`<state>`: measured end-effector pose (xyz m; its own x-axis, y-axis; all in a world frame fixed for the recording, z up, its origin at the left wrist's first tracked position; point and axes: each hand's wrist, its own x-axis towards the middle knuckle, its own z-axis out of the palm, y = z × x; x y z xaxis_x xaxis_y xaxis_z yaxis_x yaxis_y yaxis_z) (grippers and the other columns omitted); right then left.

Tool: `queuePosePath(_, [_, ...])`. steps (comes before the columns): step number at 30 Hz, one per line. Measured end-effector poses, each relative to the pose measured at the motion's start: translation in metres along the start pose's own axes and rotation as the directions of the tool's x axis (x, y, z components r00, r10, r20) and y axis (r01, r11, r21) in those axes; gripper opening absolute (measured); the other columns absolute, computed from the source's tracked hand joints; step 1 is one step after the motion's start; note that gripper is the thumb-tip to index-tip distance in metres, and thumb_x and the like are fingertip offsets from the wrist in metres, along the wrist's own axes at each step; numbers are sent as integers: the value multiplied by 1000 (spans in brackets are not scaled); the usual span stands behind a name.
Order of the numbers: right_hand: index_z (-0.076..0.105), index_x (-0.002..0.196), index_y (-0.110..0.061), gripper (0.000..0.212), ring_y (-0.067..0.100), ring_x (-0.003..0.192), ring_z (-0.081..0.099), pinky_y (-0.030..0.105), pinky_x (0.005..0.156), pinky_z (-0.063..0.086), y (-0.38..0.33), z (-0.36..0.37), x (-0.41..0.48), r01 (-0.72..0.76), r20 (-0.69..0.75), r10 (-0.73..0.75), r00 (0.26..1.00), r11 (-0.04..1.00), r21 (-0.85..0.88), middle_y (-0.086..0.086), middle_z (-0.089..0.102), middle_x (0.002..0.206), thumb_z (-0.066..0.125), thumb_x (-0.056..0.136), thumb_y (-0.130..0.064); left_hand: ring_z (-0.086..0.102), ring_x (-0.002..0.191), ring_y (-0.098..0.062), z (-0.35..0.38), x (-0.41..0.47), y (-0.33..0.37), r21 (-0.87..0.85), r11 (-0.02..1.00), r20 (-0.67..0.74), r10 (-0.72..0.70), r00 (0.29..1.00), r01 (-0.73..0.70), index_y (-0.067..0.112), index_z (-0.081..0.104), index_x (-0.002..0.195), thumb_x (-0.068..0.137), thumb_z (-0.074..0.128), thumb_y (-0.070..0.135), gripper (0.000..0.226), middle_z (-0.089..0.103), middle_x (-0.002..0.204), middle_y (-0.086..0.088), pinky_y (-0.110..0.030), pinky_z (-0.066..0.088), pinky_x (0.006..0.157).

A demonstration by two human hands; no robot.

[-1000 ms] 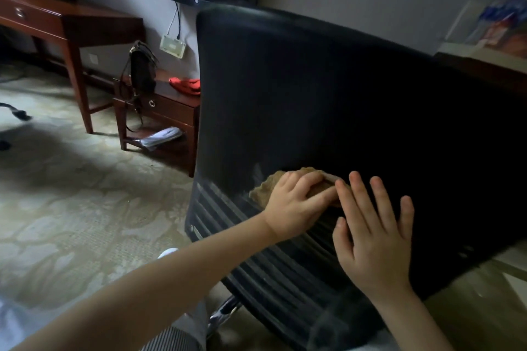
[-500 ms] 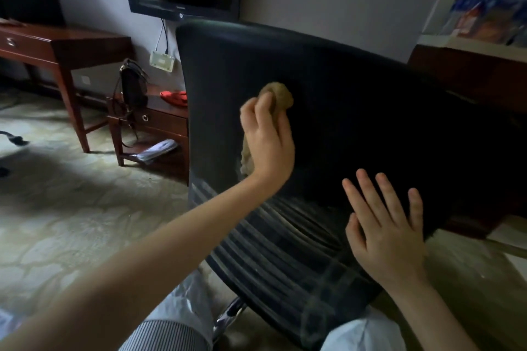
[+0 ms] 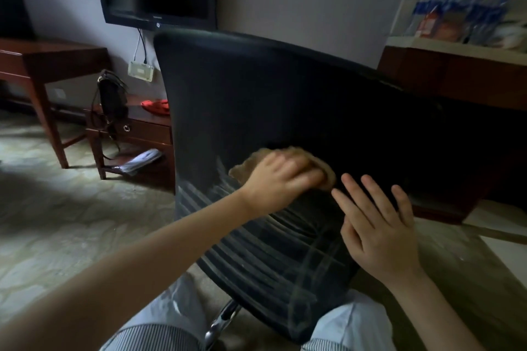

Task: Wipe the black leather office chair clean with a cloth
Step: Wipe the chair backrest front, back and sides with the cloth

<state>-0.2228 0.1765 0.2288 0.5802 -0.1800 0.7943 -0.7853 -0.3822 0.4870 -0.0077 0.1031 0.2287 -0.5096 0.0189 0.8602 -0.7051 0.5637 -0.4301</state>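
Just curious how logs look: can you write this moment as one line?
action: wiping | left hand: holds cloth against chair back | right hand: fingers straight, flat on chair back

The chair [image 3: 285,100] shows its black back, tilted, smooth above and ribbed lower down, with pale dusty streaks across the ribs. The cloth [image 3: 241,170], tan and bunched, lies against the back just above the ribs, mostly under the left hand [image 3: 281,179].
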Motion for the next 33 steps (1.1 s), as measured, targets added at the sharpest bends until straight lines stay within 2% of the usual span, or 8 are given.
queuePosePath(3, [47,130,-15,40,14,144,13,40,115,12,7,-6,-7,-57,-32,57,998,998,1,3,39,141,41,90,-16,42,98,-25,-11,29,-9,-112,873,-209,-487,848,474,17,44,112,88,50,16,24,36,112,-6,-37,38,87])
queuePosePath(5, [47,130,-15,40,15,144,17,41,114,14,9,-8,-10,-89,-38,89,995,996,10,3,40,141,42,90,-15,38,102,-23,-16,55,-6,-180,813,-255,-583,772,554,17,40,114,90,47,16,25,33,114,-4,-34,37,89])
queuePosePath(11, [46,126,-11,39,25,124,43,38,110,22,5,-12,-10,-311,-101,337,936,927,210,6,44,134,43,87,-13,45,93,-23,-2,90,38,-139,937,-322,-349,880,321,17,48,109,96,42,21,14,40,109,-6,-34,40,81])
queuePosePath(16, [36,132,-10,46,19,127,40,35,107,32,6,-15,-13,-544,-39,649,760,668,508,6,40,136,42,87,-10,47,94,-22,19,68,71,-43,999,-125,4,992,-10,21,49,117,89,53,18,28,42,112,-6,-32,40,78])
queuePosePath(19, [31,137,-16,62,13,134,35,28,110,32,5,-16,-17,-611,144,680,719,519,598,1,35,144,40,79,2,44,97,-19,28,42,84,-50,969,59,246,967,-243,20,46,121,92,48,15,29,40,116,-4,-31,38,80])
queuePosePath(24, [25,142,-26,64,-6,134,28,13,108,27,6,-25,-31,-679,349,605,716,487,549,-4,33,147,46,86,-3,44,98,-17,21,40,68,-19,901,58,433,899,-433,21,44,120,97,42,13,25,40,114,-2,-28,38,83])
queuePosePath(29, [27,129,-43,53,-24,108,44,-1,85,37,7,-39,-18,-760,622,555,553,30,649,-28,45,123,43,97,-5,47,96,-22,4,87,48,40,991,-168,136,976,-132,21,48,118,88,55,13,32,41,111,-6,-32,38,78])
queuePosePath(33, [34,115,-49,56,-28,96,47,-2,79,38,10,-38,-12,-765,689,534,489,-118,634,-33,47,111,41,96,3,46,91,-19,1,121,51,-41,995,-323,-98,941,90,23,53,110,85,60,14,28,42,106,-3,-29,39,76])
